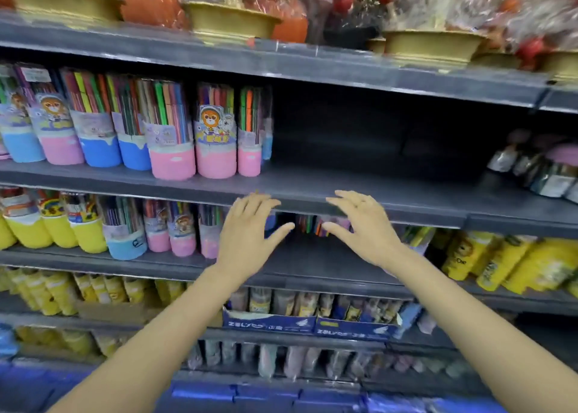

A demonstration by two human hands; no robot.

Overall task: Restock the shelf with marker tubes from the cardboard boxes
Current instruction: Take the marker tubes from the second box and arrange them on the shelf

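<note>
Marker tubes [215, 131] stood upright in a row on the middle shelf [344, 187], filling its 9 o'clock half. Clear cylindrical plastic, packed with colored markers, cartoon labels, pink or blue bases. The 3 o'clock half of that shelf was bare dark board up to a few jars [538, 169] with pale lids at the far end; too blurred to read.

One shelf down: yellow-based tubes [78, 225] at 9 o'clock, then blue and pink ones [156, 228], all upright, same clear plastic.

Left hand [247, 228] was spread, fingers straight, palm forward, fingertips over the front lip of the middle shelf, holding nothing. Whether it touched the lip, could not tell. Right hand [362, 225] mirrored it just beside, also spread and holding nothing. Between the two thumbs, markers [312, 225] showed on the lower shelf.

Yellow packets [516, 262] leaned at 3 o'clock of the right hand, soft glossy wrap.

At 6 o'clock, a blue cardboard box [309, 325] with white print sat open on a lower shelf, holding upright tubes.

Top shelf at 12 o'clock: gold bowls [231, 22] under crinkled clear wrap.
</note>
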